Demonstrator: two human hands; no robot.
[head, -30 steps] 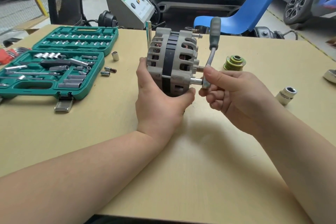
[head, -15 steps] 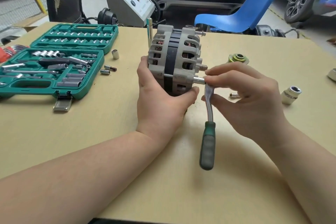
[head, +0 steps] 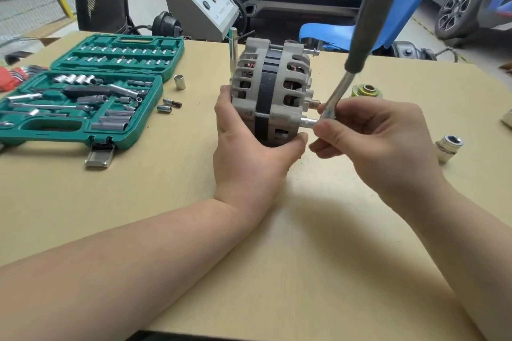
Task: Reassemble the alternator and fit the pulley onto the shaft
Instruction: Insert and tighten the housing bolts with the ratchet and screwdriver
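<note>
- I see the alternator point(head: 273, 93) standing on edge at centre frame on the table point(head: 318, 243), its shaft end facing right.
- My left hand point(head: 249, 158) wraps the lower left side of the housing; fingers lie behind it and the thumb presses the lower front edge.
- My right hand point(head: 379, 141) pinches the head of the ratchet point(head: 357, 44), fingers curled round it. Its socket point(head: 309, 121) sits on a bolt low on the right face of the alternator.
- The ratchet handle points up and to the right, above the far table edge and in front of the blue chair point(head: 360, 28).
- The pulley point(head: 367, 90) lies on the table right of centre, just behind my right hand, apart from the alternator.
- A loose large socket point(head: 448, 147) stands near the right edge.
- The open tool case point(head: 83, 91) fills the left side, with small sockets point(head: 169, 105) beside it.
- Bare table surface spans the lower half of the frame around both forearms, down to the near edge.
</note>
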